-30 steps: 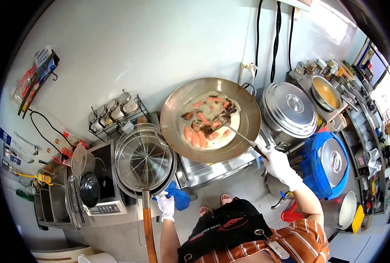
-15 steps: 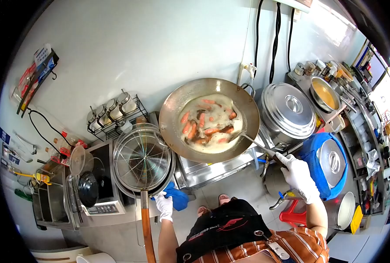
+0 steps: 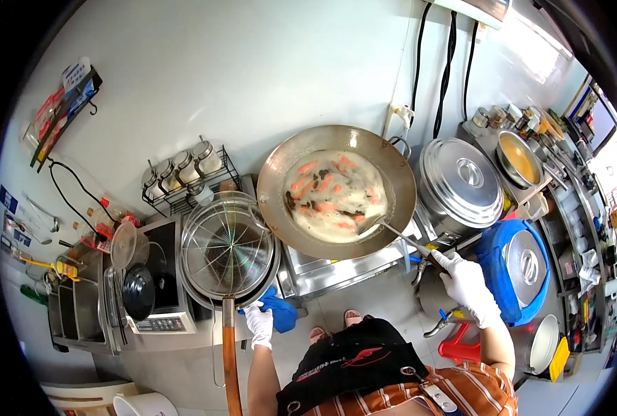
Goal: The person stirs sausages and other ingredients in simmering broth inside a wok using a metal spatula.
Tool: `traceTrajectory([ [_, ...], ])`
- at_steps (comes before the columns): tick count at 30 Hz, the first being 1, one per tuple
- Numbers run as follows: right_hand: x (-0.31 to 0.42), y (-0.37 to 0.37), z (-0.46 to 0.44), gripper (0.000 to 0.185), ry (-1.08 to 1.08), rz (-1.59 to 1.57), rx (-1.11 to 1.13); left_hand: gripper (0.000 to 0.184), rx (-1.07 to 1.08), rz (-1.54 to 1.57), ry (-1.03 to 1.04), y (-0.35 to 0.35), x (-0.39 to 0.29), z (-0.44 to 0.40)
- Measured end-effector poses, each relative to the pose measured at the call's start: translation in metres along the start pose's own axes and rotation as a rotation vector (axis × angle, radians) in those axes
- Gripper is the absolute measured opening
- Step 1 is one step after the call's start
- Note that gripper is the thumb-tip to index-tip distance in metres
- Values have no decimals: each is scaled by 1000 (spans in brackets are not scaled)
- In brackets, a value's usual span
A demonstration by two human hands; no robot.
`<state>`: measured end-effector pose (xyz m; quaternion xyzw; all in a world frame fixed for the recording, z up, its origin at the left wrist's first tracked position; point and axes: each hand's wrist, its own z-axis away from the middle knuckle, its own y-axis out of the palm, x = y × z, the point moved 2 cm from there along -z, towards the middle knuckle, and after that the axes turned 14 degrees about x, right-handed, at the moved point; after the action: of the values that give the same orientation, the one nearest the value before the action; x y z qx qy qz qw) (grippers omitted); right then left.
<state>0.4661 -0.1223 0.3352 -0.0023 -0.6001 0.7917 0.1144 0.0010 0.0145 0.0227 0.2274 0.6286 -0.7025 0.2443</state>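
A large metal wok (image 3: 274, 201) holds foamy, pale liquid with pink sausage-like pieces (image 3: 324, 206) and dark pieces in it. My right hand (image 3: 464, 281), in a white glove, is closed around the dark handle of a metal ladle (image 3: 405, 238), whose head dips into the liquid at the wok's right side. Beside a round wire strainer (image 3: 228, 243) with a wooden handle (image 3: 231, 360), my gloved left hand (image 3: 258, 322) has its fingers bent against a blue cloth (image 3: 278, 310) at the rim of the pot below. What its fingertips hold is partly hidden.
Right of the wok stands a lidded steel pot (image 3: 461, 177), with a blue-wrapped pot (image 3: 523, 267) nearer me. A bowl of yellow liquid (image 3: 518, 161) sits behind. On the left are a jar rack (image 3: 187, 180), an induction cooker (image 3: 159, 322) and a red stool (image 3: 457, 347) at lower right.
The ladle and my right hand have moved right and toward me since the earliest frame, and the pieces in the liquid have shifted. My left hand stays beside the strainer.
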Motion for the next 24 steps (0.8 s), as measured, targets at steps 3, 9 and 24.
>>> traceTrajectory([
  [3,2,4,-6,59,8,15,12,33,-18,-16,17,0,1,0],
  [9,20,29,-37,55,-32,11,22,33,-6,18,6,-1,-1,0],
  [24,71,80,-164,51,-156,-182,-162,36,-22,8,10,0,-1,1],
])
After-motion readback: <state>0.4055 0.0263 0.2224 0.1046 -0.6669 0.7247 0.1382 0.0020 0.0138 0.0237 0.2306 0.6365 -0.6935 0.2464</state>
